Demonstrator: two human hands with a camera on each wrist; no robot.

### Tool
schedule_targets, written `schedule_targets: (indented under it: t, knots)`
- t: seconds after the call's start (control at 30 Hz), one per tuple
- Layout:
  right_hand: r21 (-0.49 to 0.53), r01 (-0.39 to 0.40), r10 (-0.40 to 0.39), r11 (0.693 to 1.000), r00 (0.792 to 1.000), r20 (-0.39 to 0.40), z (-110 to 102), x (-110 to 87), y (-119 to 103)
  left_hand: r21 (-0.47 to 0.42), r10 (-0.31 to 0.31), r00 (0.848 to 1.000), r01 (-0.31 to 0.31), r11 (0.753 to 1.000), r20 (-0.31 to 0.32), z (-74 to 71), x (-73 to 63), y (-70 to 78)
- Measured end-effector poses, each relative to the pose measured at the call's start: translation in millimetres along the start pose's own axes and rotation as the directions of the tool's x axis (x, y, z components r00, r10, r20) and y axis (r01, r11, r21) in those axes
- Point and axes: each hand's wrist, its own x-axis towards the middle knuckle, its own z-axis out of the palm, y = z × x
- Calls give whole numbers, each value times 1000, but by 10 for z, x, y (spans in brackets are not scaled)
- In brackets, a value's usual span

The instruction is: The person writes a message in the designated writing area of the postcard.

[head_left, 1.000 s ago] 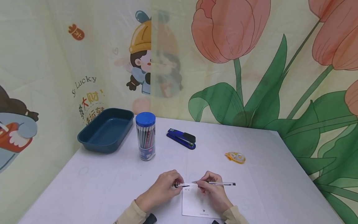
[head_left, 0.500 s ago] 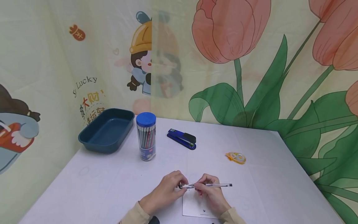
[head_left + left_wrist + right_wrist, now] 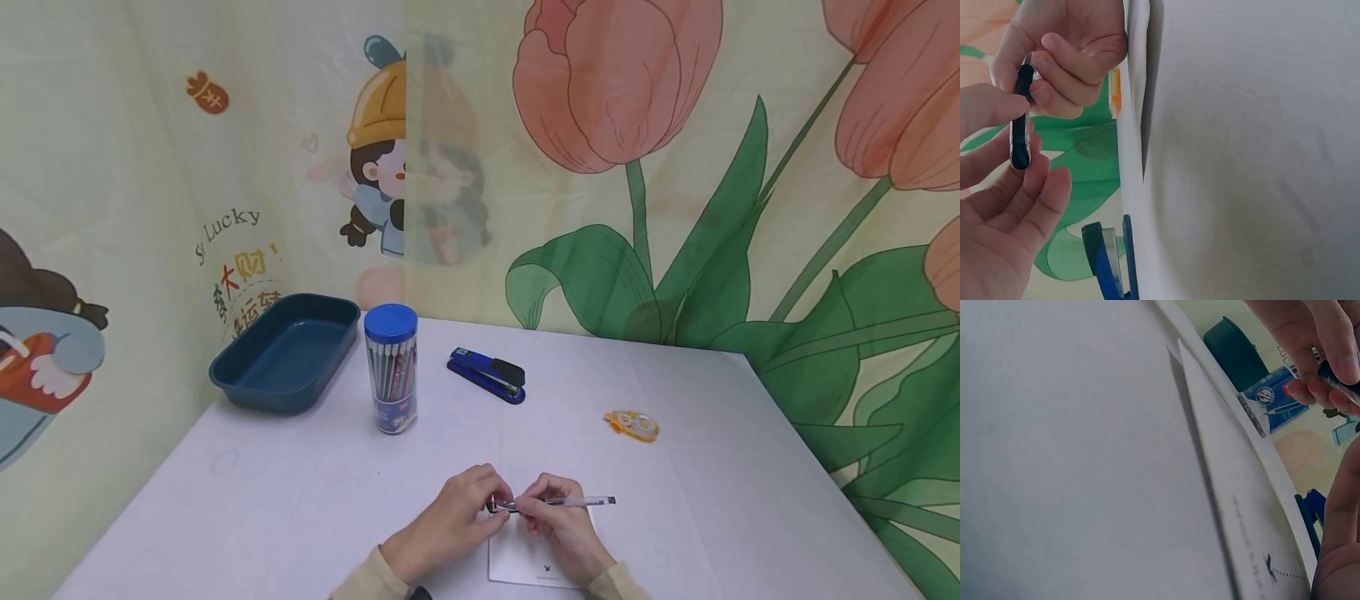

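Note:
My right hand (image 3: pixel 564 527) grips a clear-barrelled pen (image 3: pixel 579 502) with a dark end, its barrel pointing right. My left hand (image 3: pixel 455 515) pinches a dark pen cap (image 3: pixel 1020 134) with a clear edge between thumb and fingers. The cap lies in line with the pen, and the pen's tip end meets it; fingers hide how far it is in. Both hands are close together above the top of a white notepad (image 3: pixel 516 557), which has a small dark bird mark near its lower edge. The right hand covers part of the notepad.
A blue stapler (image 3: pixel 487 377) lies behind the hands, with a yellow correction tape (image 3: pixel 633 426) farther right. At the left stand a blue-lidded tub of pencils (image 3: pixel 392 371) and a dark teal tray (image 3: pixel 281 392). A printed curtain (image 3: pixel 465 283) hangs behind the white table.
The hands have drawn together. The pen moved left and the cap right, so the exposed pen tip now meets the cap. Writing seen earlier at the notepad's top is now hidden.

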Motion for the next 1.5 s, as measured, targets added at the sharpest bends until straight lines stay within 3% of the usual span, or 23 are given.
schedule_targets:
  t: [0.87,1.3,1.5]
  knots:
    - [43,42,-44,998,999,29,23,-32,24,13,37,999,-37,999,-36,45,5,12]
    - [43,-11,13,999,999,-31,35,-45,-1,11,9,999,-9,1000,-53,44,-1,19]
    - [35,11,-9,999,999,-50,18,-74,-15,28,15,996,-12,1000,-84,39,-8,0]
